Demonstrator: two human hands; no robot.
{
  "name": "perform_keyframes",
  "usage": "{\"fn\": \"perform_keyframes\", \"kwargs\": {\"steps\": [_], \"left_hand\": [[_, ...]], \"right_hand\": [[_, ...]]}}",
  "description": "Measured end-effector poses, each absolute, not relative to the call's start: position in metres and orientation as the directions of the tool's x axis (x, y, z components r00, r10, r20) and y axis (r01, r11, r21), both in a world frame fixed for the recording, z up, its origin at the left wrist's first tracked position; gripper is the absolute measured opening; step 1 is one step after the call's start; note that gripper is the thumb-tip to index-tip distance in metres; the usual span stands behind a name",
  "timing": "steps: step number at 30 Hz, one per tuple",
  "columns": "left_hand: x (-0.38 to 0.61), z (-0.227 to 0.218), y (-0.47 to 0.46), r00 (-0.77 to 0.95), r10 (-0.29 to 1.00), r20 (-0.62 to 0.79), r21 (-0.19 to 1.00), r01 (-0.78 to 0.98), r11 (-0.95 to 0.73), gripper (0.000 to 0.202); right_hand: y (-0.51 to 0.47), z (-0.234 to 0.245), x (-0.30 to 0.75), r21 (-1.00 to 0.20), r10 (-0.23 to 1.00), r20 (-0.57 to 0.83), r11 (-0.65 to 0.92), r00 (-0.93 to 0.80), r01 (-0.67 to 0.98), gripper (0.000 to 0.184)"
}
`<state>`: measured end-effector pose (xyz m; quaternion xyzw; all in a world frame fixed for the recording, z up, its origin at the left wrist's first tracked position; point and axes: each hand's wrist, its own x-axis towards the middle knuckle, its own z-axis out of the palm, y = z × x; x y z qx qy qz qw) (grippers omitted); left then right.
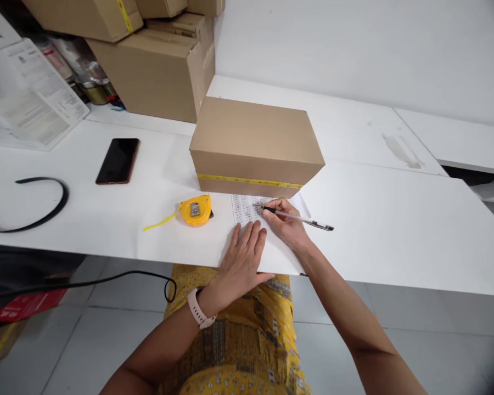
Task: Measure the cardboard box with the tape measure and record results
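Note:
My right hand (287, 224) grips a pen (308, 221) with a clear barrel and dark ends, its tip at the printed paper (243, 207). Rows of small dark marks cover that sheet, and its far part is hidden by the cardboard box (255, 131) and my hand. Flat on the paper's near edge lies my left hand (243, 252), fingers stretched out and holding nothing. Left of it is a yellow tape measure (195, 211) with a short length of yellow tape pulled out. Yellow tape runs along the box's front.
A dark phone (118, 161) and a curved black strap (60, 203) lie on the white table (395, 230) at left. Behind them are stacked cardboard boxes (148, 71), jars (93, 93) and propped printed sheets (33, 99). A black cable (127, 272) hangs below the table's front edge.

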<state>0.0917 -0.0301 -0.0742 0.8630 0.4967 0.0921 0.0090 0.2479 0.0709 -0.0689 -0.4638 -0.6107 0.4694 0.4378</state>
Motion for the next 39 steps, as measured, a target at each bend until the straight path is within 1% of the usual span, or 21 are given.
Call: {"fn": "perform_keyframes", "kwargs": {"steps": [2,5,9,17,25,39], "left_hand": [[0.0919,-0.0735,-0.0300,0.491,0.858,0.151,0.100,0.856,-0.507,0.100],[0.0920,-0.0719,-0.0298,0.492,0.859,0.143,0.101,0.856,-0.507,0.100],[0.0918,-0.0708,-0.0299,0.494,0.859,0.131,0.107,0.855,-0.508,0.100],[0.0919,-0.0721,-0.0298,0.489,0.862,0.133,0.127,0.855,-0.504,0.099],[0.0920,-0.0714,-0.0302,0.489,0.862,0.134,0.122,0.855,-0.504,0.098],[0.0918,-0.0721,-0.0303,0.485,0.863,0.138,0.116,0.858,-0.501,0.099]], "right_hand": [[0.0715,-0.0707,0.2462,-0.954,0.978,0.135,0.172,-0.161,0.247,0.028],[0.0710,-0.0719,0.2432,-0.907,0.976,0.170,0.208,-0.135,0.367,0.023],[0.0694,-0.0697,0.2406,-0.866,0.967,0.204,0.252,-0.156,0.431,0.020],[0.0703,-0.0701,0.2392,-0.841,0.965,0.214,0.260,-0.150,0.474,0.020],[0.0695,-0.0695,0.2382,-0.825,0.958,0.228,0.284,-0.172,0.489,0.022],[0.0690,-0.0697,0.2393,-0.838,0.965,0.204,0.260,-0.167,0.479,0.021]]}}
